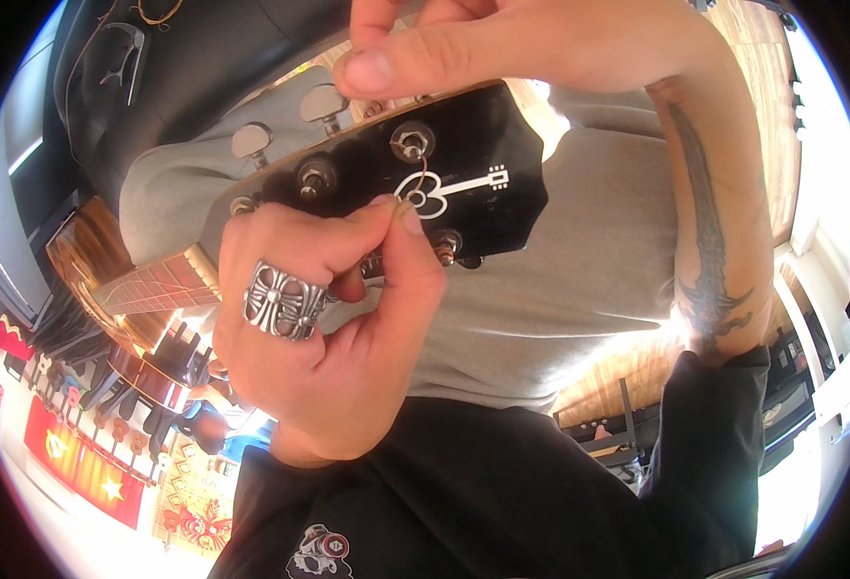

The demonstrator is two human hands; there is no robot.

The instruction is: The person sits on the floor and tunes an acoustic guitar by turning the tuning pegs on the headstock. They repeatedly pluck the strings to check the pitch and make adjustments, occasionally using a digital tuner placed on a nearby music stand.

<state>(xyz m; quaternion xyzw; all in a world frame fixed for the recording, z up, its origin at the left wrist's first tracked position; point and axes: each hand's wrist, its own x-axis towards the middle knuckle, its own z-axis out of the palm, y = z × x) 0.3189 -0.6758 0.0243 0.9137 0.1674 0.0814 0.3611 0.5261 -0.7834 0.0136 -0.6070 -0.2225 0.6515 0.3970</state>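
Observation:
A black guitar headstock (483,212) with a white key-shaped inlay lies across my lap. My left hand (319,318), wearing a chunky silver ring, pinches a thin guitar string (425,172) between thumb and forefinger. That string runs up to a metal tuning post (412,143) near the headstock's upper edge. Above this edge, my right hand (444,53) has its fingers bent and its thumb beside a silver tuning button (324,103). Whatever sits between its fingers is hidden. Another tuning button (251,141) stands free, and the guitar neck (160,282) leads off to the left.
A dark capo (124,63) and a coiled string (158,10) lie on a black padded surface (218,63) at upper left. My grey-clad leg (599,222) is under the headstock. Further left are the guitar's body (87,241), another person (215,429) and guitars hanging on a wall.

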